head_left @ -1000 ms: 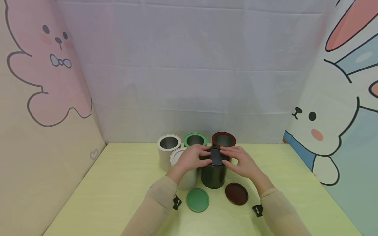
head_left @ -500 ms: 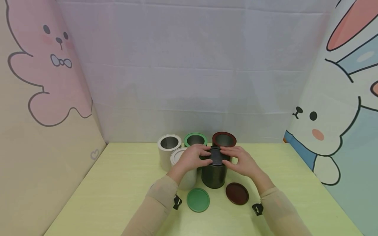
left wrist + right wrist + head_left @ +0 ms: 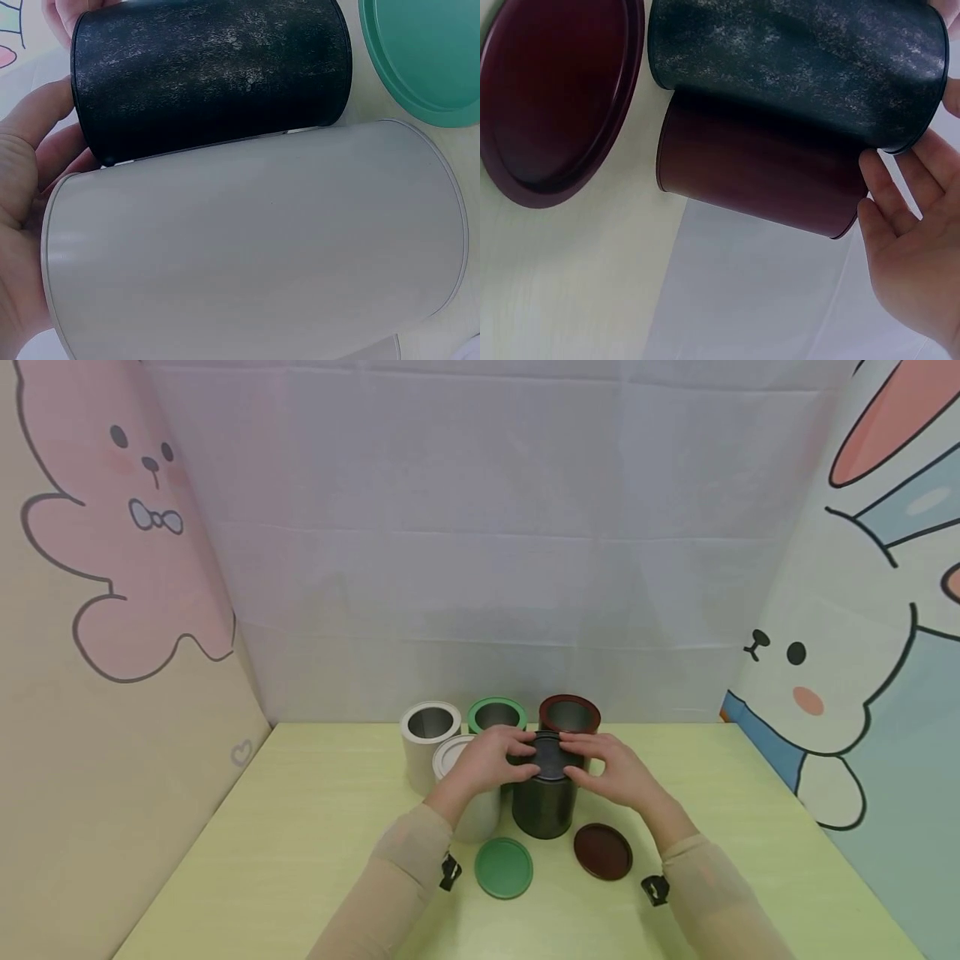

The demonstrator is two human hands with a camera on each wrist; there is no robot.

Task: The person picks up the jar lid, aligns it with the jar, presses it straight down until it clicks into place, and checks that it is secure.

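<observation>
A dark can (image 3: pixel 543 810) stands upright with a black lid (image 3: pixel 551 760) on its top. From the left, my left hand (image 3: pixel 491 762) rests its fingertips and thumb on the lid, fingers fairly straight. My right hand (image 3: pixel 615 772) touches the lid the same way from the right. In the left wrist view, that hand also lies across the top end of a lidded white can (image 3: pixel 255 240). A dark red can (image 3: pixel 757 165) stands behind the dark one; the right hand's lower fingers are at its rim.
At the back left stands an uncovered white can (image 3: pixel 417 760), beside a green-rimmed can (image 3: pixel 497 702), also uncovered. Flat on the pale table (image 3: pixel 300 860) in front lie a green lid (image 3: pixel 503 868) and a dark red lid (image 3: pixel 603 852). A white cloth (image 3: pixel 480 568) hangs behind.
</observation>
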